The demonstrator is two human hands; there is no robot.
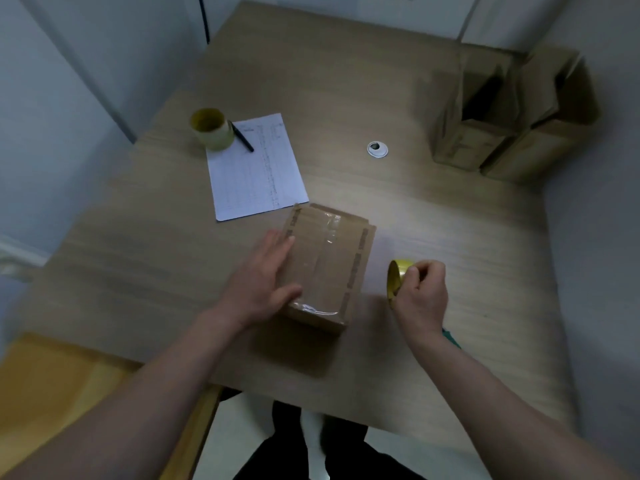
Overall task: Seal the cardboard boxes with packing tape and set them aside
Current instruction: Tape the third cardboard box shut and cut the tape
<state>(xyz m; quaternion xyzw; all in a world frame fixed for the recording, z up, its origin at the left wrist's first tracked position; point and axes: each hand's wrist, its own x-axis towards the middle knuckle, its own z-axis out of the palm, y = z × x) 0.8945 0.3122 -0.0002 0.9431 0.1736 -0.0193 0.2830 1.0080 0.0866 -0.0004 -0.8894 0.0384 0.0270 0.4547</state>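
The desk (450, 244) carries everything, and the cardboard box (325, 265) lies near its middle, slightly toward six o'clock, its long axis running from roughly seven to one o'clock. A strip of clear tape (327, 244) already runs along the top seam and over the near end. The left hand (263, 275) rests flat and spread on the box's nine o'clock side, so it is the nearer one for pushing or lifting the box away. The right hand (420, 292) sits apart at three o'clock, closed around a yellow-cored tape roll (398, 278). Two open boxes (512, 112) wait at the far one o'clock corner. At eleven o'clock lie a sheet of paper (256, 168), a spare tape roll (212, 128) and a pen (242, 137), possible obstacles if the box slides that way.
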